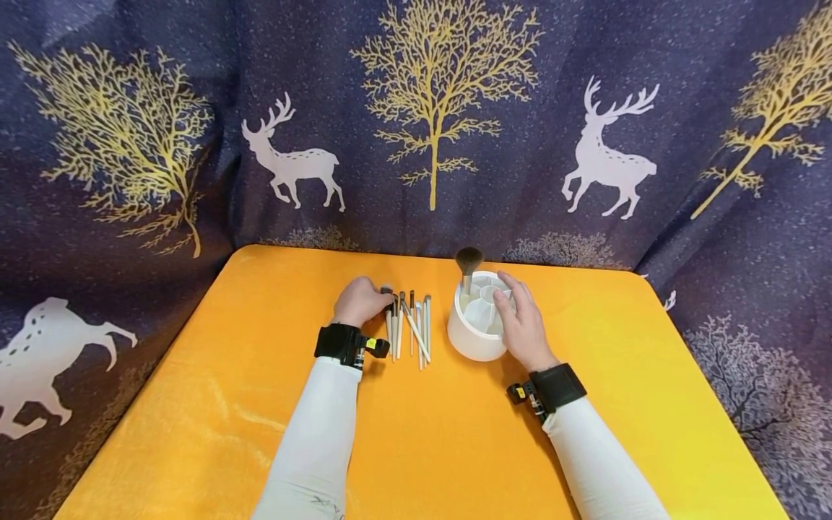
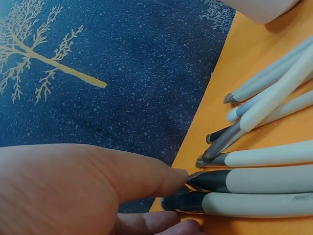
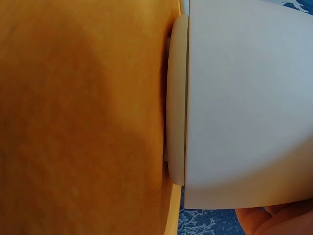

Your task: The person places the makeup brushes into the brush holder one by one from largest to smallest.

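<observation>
Several makeup brushes (image 1: 409, 325) with pale handles and dark heads lie side by side on the orange cloth, one crossing others. My left hand (image 1: 359, 302) is at the heads of the leftmost ones. In the left wrist view, its thumb and fingers pinch the dark head of the outermost makeup brush (image 2: 259, 204), whose handle lies along the cloth. A round white brush holder (image 1: 477, 339) with compartments stands to the right. My right hand (image 1: 525, 328) grips its right wall, thumb at the rim. One large fluffy brush (image 1: 468, 261) stands upright in a left-back compartment.
An orange cloth (image 1: 416, 448) covers the table. Behind it hangs a dark blue curtain (image 1: 507, 166) with deer and trees, close to the table's back edge. In the right wrist view, the holder's white side (image 3: 244, 107) fills the right half.
</observation>
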Demonstrator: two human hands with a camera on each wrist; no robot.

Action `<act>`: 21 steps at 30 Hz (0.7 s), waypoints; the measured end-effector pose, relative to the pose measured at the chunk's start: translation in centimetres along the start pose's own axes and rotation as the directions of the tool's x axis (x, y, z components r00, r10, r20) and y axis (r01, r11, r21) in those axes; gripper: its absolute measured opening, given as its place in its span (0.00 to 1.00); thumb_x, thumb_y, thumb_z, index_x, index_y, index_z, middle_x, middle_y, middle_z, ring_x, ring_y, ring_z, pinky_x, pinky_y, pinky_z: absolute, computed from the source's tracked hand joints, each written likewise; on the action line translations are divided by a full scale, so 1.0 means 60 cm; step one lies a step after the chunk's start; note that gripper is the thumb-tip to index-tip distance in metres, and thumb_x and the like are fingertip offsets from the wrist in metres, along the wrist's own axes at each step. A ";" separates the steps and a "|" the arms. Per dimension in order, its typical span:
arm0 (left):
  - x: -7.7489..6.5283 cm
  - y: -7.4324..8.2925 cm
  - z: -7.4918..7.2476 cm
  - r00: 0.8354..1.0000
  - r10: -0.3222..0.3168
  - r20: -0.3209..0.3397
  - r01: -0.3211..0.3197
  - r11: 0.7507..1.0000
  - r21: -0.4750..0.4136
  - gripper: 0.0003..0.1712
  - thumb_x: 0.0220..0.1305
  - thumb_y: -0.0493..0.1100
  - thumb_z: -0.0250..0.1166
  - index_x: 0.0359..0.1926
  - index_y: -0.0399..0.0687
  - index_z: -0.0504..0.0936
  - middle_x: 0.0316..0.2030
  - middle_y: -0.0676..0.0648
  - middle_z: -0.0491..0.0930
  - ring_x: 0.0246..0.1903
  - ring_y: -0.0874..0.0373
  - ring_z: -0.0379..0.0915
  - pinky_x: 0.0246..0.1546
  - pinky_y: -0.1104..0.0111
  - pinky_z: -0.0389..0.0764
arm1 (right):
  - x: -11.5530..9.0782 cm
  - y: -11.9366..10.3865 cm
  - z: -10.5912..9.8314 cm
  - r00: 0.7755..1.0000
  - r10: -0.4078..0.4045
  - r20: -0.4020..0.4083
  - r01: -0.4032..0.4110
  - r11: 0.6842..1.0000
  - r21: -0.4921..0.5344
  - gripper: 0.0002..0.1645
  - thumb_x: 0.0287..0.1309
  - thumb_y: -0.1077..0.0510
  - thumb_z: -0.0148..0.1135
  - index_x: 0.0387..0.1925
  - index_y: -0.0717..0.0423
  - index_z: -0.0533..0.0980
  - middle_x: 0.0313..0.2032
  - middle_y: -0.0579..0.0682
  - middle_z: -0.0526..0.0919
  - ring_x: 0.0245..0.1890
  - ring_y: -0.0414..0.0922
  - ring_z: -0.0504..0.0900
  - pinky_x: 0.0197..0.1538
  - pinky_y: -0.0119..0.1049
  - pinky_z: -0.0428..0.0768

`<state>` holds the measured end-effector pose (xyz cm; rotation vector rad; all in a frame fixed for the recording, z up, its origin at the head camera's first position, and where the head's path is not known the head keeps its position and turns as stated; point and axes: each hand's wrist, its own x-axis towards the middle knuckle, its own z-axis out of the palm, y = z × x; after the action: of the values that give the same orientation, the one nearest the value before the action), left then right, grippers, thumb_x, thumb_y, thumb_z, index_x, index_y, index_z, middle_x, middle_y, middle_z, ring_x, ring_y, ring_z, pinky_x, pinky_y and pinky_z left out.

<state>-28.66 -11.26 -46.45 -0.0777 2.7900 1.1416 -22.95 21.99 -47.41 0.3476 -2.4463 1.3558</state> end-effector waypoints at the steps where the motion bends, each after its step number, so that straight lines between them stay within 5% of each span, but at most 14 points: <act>1: 0.000 -0.001 0.000 1.000 -0.001 0.007 0.001 1.000 0.003 0.28 0.76 0.51 0.72 0.19 0.53 0.73 0.15 0.51 0.68 0.16 0.54 0.63 0.21 0.63 0.59 | 0.000 0.000 0.000 1.000 0.002 0.001 -0.002 1.000 0.000 0.32 0.90 0.48 0.49 0.82 0.60 0.67 0.74 0.66 0.73 0.74 0.64 0.72 0.79 0.66 0.64; 11: -0.006 0.001 0.000 0.999 -0.012 0.041 0.013 1.000 -0.022 0.21 0.77 0.48 0.71 0.26 0.44 0.88 0.19 0.46 0.83 0.17 0.52 0.73 0.20 0.62 0.65 | -0.001 0.000 -0.001 1.000 0.003 0.001 -0.003 1.000 -0.010 0.33 0.90 0.46 0.49 0.82 0.60 0.67 0.74 0.66 0.73 0.75 0.64 0.71 0.79 0.67 0.64; 21: -0.004 0.001 0.002 0.998 -0.029 0.057 0.029 1.000 -0.005 0.20 0.77 0.47 0.71 0.26 0.43 0.90 0.19 0.45 0.84 0.16 0.53 0.71 0.19 0.63 0.65 | -0.001 0.004 -0.001 1.000 -0.001 0.002 0.001 1.000 -0.003 0.33 0.90 0.46 0.49 0.83 0.59 0.67 0.75 0.65 0.73 0.76 0.64 0.71 0.79 0.66 0.64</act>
<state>-28.42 -11.12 -46.48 -0.0839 2.7268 1.1270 -22.98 22.16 -47.61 0.3500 -2.4492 1.3514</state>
